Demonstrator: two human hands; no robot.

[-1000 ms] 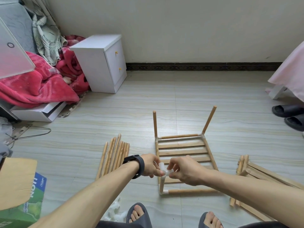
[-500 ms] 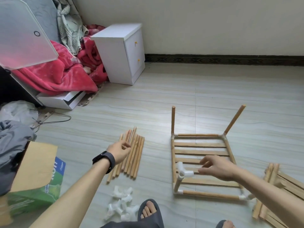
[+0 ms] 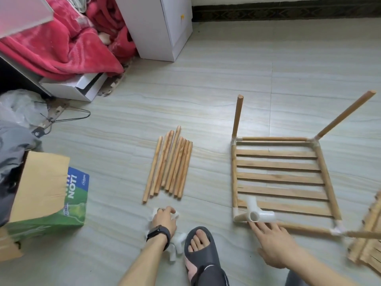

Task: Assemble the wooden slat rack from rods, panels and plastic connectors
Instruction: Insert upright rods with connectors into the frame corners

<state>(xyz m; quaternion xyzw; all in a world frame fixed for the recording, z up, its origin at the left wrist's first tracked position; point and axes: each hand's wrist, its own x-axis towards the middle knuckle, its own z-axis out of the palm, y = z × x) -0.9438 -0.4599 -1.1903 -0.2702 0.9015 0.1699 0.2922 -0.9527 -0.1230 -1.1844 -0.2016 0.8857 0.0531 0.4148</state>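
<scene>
The partly built rack (image 3: pixel 278 176) lies on the floor at the right: a slat panel framed by rods, with two rods standing up at its far corners. A white plastic connector (image 3: pixel 260 213) caps the short rod at its near left corner. My right hand (image 3: pixel 272 242) is just below that connector, its straight fingers touching the front rod. My left hand (image 3: pixel 164 218) is down on the pile of white connectors (image 3: pixel 175 244), fingers curled over one of them. Several loose rods (image 3: pixel 171 166) lie side by side just beyond it.
Spare slat panels (image 3: pixel 369 234) lie at the right edge. My foot in a grey slipper (image 3: pixel 200 250) is between my hands. A green cardboard box (image 3: pixel 47 199) stands at the left. A white cabinet (image 3: pixel 160 27), a red blanket (image 3: pixel 61 44) and a wire hanger (image 3: pixel 61 116) are at the back left.
My left hand moved from the loose rods down to the connector pile. My right hand dropped from over the slats to the front rod. The view tilted down.
</scene>
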